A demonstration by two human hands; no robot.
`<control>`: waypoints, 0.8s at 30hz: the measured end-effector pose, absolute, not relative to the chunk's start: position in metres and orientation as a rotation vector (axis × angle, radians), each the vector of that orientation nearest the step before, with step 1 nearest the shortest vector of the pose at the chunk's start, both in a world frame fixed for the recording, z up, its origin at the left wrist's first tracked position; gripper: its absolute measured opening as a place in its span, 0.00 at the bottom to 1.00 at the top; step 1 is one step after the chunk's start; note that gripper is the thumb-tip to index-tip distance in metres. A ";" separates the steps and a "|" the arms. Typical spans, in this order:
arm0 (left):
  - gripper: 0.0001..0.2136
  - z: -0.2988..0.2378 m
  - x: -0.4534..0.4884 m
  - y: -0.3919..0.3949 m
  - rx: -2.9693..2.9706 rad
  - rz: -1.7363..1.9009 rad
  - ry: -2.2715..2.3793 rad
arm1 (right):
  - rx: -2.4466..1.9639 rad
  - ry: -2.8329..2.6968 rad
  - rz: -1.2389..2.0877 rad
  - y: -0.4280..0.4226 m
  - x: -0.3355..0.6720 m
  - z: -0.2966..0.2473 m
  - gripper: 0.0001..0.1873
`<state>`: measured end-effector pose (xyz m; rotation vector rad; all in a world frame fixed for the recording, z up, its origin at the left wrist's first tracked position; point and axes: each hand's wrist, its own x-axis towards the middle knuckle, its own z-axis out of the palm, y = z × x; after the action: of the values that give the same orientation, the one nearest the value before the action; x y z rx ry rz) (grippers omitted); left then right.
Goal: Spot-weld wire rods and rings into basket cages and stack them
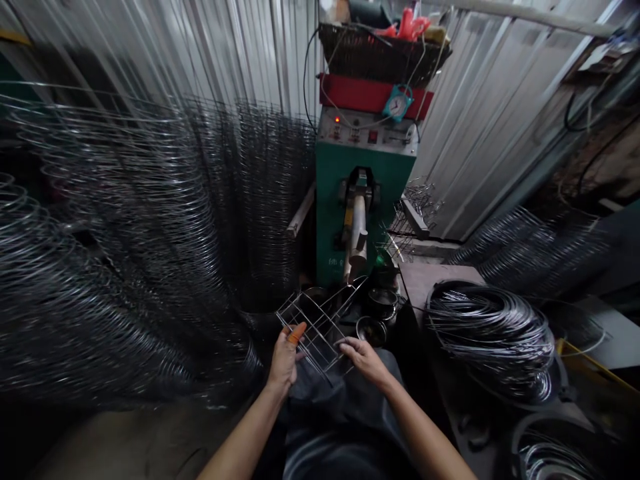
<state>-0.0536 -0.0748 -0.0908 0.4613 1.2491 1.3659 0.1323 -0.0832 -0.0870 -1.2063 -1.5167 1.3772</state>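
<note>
A small metal wire rack (313, 323), its thin rods crossing in a grid, is held tilted above my dark-covered lap. My left hand (284, 360) grips its left edge, with an orange cover on the thumb. On the right side, my right hand (367, 360) pinches the rack's edge between thumb and fingers. The rack's far right corner reaches the tip of the metal arm (357, 230) on a green machine (330, 193); whether they touch, I cannot tell. Small dark bowls (383, 301) stand beyond my right hand.
Tall stacks of wire rings (170, 180) crowd the left side. A coil of wire rods (493, 333) lies at right beside a flat board (435, 273). Above the machine's control panel (367, 130) are a teal clock (398, 103) and a dark basket (380, 57). Bent wire pieces (417, 207) hang right of the machine.
</note>
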 end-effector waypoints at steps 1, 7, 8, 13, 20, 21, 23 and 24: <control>0.21 -0.090 -0.053 -0.075 0.477 1.381 1.261 | -1.205 -1.524 1.359 -0.083 0.133 -0.088 0.17; 0.19 -0.088 -0.055 -0.079 0.474 1.399 1.256 | -1.209 -1.491 1.336 -0.080 0.130 -0.090 0.17; 0.19 -0.088 -0.057 -0.079 0.467 1.384 1.254 | -1.206 -1.487 1.337 -0.080 0.129 -0.089 0.17; 0.18 -0.088 -0.059 -0.078 0.401 1.342 1.293 | -1.216 -1.475 1.355 -0.078 0.125 -0.084 0.16; 0.20 -0.089 -0.059 -0.072 0.444 1.299 1.280 | -1.224 -1.472 1.340 -0.075 0.124 -0.081 0.16; 0.21 -0.089 -0.059 -0.072 0.443 1.298 1.281 | -1.221 -1.478 1.349 -0.075 0.124 -0.080 0.17; 0.21 -0.087 -0.059 -0.070 0.448 1.292 1.289 | -1.226 -1.489 1.358 -0.074 0.123 -0.080 0.17; 0.22 -0.086 -0.059 -0.069 0.454 1.288 1.295 | -1.238 -1.496 1.354 -0.074 0.123 -0.080 0.18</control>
<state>-0.0592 -0.0695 -0.0862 0.4545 1.2948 1.2876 0.1227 -0.0738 -0.0801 -1.2384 -1.4960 1.3536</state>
